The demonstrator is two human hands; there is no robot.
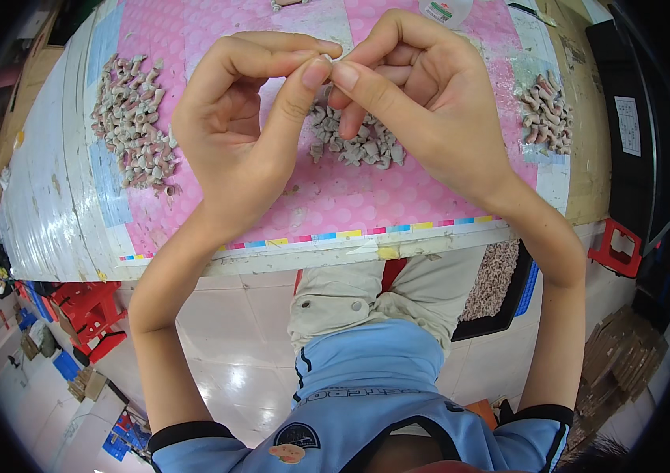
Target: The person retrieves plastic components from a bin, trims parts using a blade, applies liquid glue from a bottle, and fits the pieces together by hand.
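Both my hands are raised over the table, fingertips together. Between them is a small pale piece (328, 58), mostly hidden by the fingers, so its kind is unclear. My left hand (244, 118) pinches it with thumb and forefinger. From the other side my right hand (421, 94) grips it likewise, its other fingers curled. Below the fingers, a heap of small grey lumpy pieces (366, 148) lies on the pink dotted sheet (311, 201). To the left spreads a larger pile of curved, pinkish-grey tube-like pieces (134, 126). Another such pile (548, 118) sits at the right.
A clear plastic container (447, 11) stands at the far edge. Right of the table is a large black panel (634, 126). Under the table's right side, a black tray (492, 288) holds many small pieces. Red stools (86, 315) stand at left, another red stool (617, 248) at right.
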